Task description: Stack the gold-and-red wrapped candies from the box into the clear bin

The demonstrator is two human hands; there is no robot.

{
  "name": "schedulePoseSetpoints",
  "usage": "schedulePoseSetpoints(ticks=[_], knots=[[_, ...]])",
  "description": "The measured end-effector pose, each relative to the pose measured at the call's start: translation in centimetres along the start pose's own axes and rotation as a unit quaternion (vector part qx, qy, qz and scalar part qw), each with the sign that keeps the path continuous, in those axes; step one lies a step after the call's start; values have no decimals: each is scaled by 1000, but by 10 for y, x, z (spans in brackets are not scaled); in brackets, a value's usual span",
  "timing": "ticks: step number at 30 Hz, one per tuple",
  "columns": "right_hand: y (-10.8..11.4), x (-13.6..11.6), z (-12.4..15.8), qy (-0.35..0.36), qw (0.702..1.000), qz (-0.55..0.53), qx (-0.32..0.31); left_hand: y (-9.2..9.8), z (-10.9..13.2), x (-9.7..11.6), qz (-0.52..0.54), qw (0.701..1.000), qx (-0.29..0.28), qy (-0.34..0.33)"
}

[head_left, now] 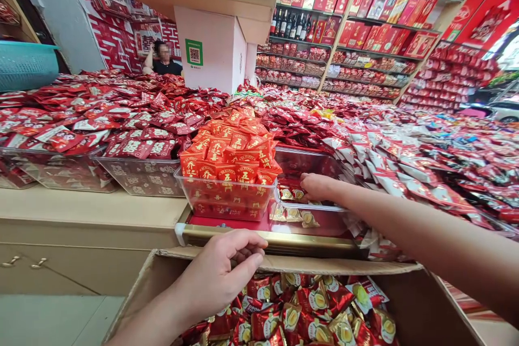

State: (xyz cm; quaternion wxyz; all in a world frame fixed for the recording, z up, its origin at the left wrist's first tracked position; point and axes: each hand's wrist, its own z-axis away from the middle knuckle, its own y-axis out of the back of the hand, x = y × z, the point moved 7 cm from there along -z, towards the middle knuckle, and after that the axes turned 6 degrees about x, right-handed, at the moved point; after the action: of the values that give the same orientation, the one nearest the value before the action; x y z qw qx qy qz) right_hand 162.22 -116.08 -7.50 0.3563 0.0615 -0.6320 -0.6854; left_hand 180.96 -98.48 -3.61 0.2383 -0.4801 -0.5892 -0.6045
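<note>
My left hand [229,262] hovers over the near edge of an open cardboard box [409,297], its fingers loosely curled, the thumb apart, and nothing visible between them. Inside the box lie many wrapped candies [316,300] in red and gold, printed with a yellow fruit. My right hand [318,186] reaches into a clear plastic bin [324,159] on the counter. Its fingers are bent together just above a thin layer of similar candies [294,213], and whatever they hold is hidden. Left of that bin stands a clear bin heaped with orange-red packets [233,159].
Clear bins [140,175] piled with red packets line the counter left. White and red packets [409,167] crowd the right. A gold counter edge [279,238] lies behind the box. Behind are a white pillar [213,54], stocked shelves and a seated person [164,62].
</note>
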Motion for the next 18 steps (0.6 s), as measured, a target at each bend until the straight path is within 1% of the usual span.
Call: schedulePoseSetpoints(ticks=[3,7,10,13,16,18], knots=[[-5,2,-2,-11,1000,-4,-23,0,0,0,-4,1000,-3,-4],[-3,3,-1,-21,999,-15,-29,0,0,0,-10,1000,-9,-3],[0,4,1,-27,999,-26,-17,0,0,0,-11,1000,-10,1],[4,3,2,-42,999,-33,9,1,0,0,-9,1000,-9,4],[13,5,1,-60,997,-37,31,1,1,0,-9,1000,-9,6],[30,10,4,-75,995,-36,50,1,2,0,-8,1000,-9,10]])
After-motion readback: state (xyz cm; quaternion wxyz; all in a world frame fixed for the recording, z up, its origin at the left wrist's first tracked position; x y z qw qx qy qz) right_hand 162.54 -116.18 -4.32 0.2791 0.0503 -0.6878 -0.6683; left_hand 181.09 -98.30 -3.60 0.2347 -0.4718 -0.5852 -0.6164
